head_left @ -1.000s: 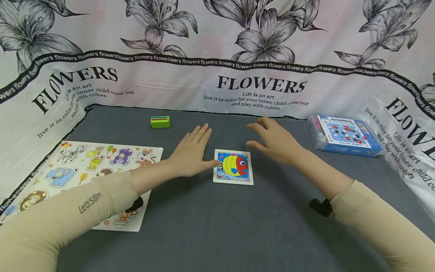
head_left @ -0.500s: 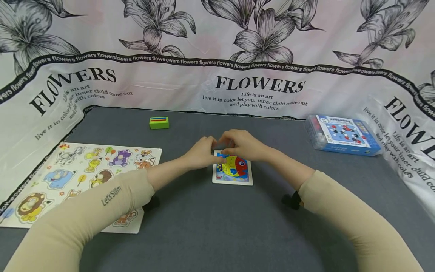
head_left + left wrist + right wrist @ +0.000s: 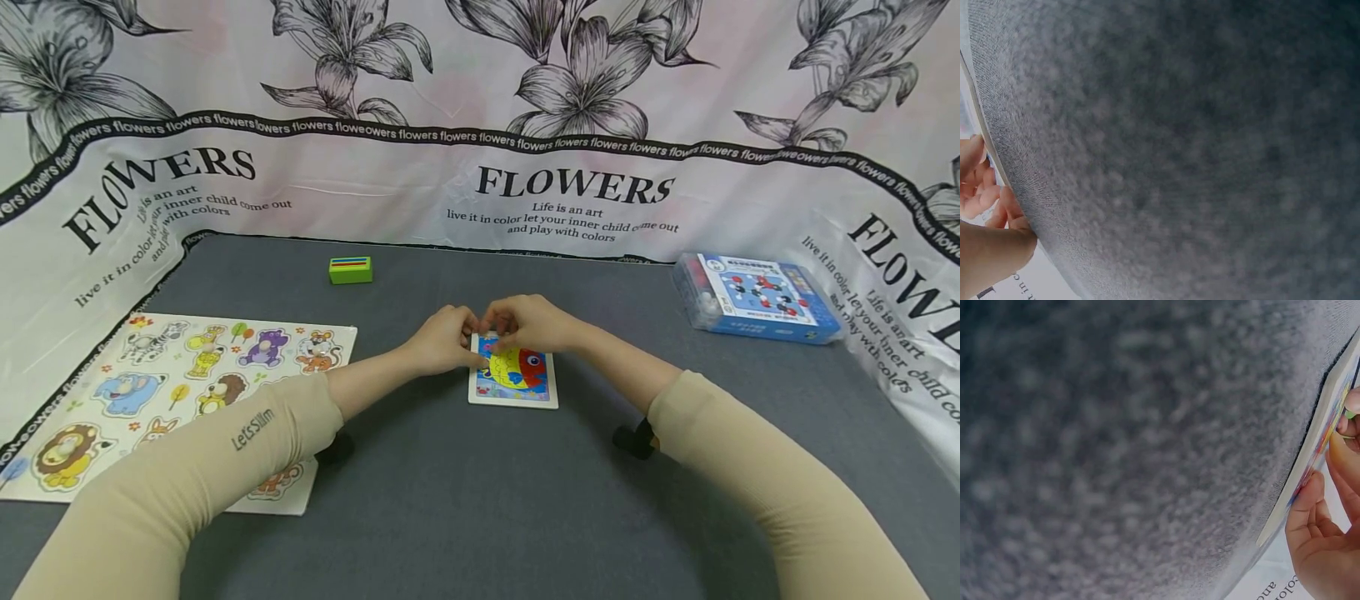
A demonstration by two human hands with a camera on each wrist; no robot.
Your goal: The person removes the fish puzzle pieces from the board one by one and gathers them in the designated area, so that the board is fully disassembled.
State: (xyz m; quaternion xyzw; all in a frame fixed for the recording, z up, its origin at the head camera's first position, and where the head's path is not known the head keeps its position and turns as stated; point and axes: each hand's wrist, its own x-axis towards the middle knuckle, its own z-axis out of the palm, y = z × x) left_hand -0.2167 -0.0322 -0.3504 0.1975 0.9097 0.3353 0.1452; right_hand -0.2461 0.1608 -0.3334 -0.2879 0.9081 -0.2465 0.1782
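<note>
Two bare hands at a small, square fish puzzle with a white rim and a yellow-and-red fish on blue [image 3: 528, 379], lying flat near the middle of the dark grey, cloth-topped table [image 3: 480, 500]; the left hand [image 3: 444, 342] is bent at the puzzle's upper left corner, its thumb reaching over the left side; the right hand [image 3: 538, 323] arches over the upper edge, fingers curled, fingertips close to those of the left; whether either hand pinches a piece cannot be told; at left, a white rectangular board with coloured animals [image 3: 176, 367], partly hidden by a beige sleeve [image 3: 247, 442]; beyond it, a small lime-green block with striped top [image 3: 350, 271]; at far right, a clear-and-blue plastic box with a picture label [image 3: 765, 298]; behind, a white floral-printed cloth [image 3: 405, 196].
</note>
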